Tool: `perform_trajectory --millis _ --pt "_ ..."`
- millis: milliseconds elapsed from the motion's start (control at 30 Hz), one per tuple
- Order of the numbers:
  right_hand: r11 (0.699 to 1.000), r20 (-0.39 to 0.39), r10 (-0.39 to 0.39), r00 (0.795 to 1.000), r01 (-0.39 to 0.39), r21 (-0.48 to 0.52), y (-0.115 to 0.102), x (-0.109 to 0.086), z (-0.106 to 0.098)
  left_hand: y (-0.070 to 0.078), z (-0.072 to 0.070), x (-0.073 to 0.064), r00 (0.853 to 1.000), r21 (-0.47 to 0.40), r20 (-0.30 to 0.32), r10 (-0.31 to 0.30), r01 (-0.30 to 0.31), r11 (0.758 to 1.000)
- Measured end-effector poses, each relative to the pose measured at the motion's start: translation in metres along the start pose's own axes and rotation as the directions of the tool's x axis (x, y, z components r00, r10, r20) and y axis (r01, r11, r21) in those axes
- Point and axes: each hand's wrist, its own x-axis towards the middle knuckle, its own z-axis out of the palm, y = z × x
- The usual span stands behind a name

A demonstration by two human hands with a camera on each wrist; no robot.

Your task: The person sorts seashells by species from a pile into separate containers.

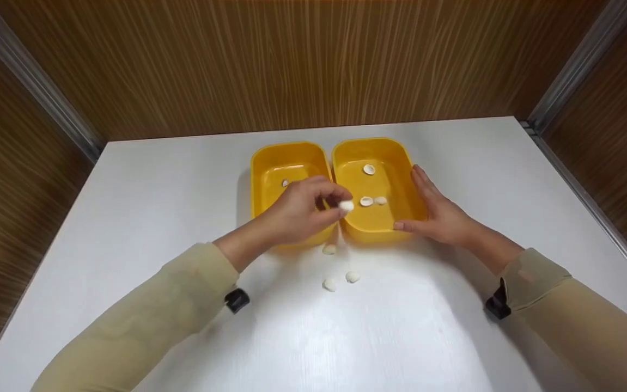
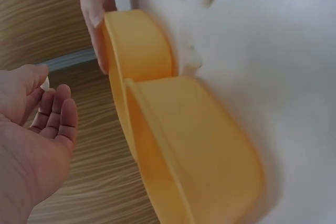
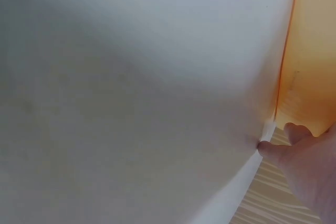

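Observation:
Between thumb and fingertips, my left hand (image 1: 305, 209) pinches a small white shell (image 1: 346, 206), held over the near left edge of the right yellow box (image 1: 373, 237). The left wrist view also shows this shell (image 2: 45, 84) at the thumb tip. My right hand (image 1: 444, 218) touches the right box at its near right corner, fingers straight along the outer side and thumb across the near rim. Inside that box lie a shell (image 1: 369, 169) at the back and two shells (image 1: 366, 201) near the middle. The left yellow box (image 1: 257, 185), partly hidden by my left hand, has a small shell (image 1: 285, 183) in it.
Both boxes stand side by side on a white table (image 1: 182, 179). In front of them lie a shell (image 1: 329, 249) close to the boxes and two shells (image 1: 352, 276) nearer to me. Wood-grain panels (image 1: 313, 65) enclose the back and sides.

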Motion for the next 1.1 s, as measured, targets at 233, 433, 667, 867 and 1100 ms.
perform_trajectory --millis 233,433,667,867,1100 --pt "1.0 -0.002 0.013 1.0 -0.013 -0.006 -0.001 0.002 0.002 0.006 -0.004 0.036 0.997 0.015 -0.028 -0.066 0.066 0.998" --pt "1.0 0.001 0.011 1.0 -0.011 -0.01 -0.001 0.002 0.003 -0.002 -0.004 0.059 0.988 0.017 -0.05 -0.144 0.145 0.989" --pt "1.0 0.004 0.015 1.0 -0.015 -0.014 -0.001 0.0 0.001 -0.013 -0.004 0.083 0.982 0.041 -0.087 -0.166 0.17 0.985" --pt "1.0 -0.005 -0.012 1.0 0.012 -0.008 0.001 -0.001 0.001 -0.02 0.001 0.097 0.977 0.002 -0.095 -0.189 0.19 0.982" --pt "1.0 -0.002 0.002 1.0 -0.002 -0.016 0.0 -0.001 0.002 -0.027 0.01 0.104 0.968 0.011 -0.086 -0.237 0.238 0.971"
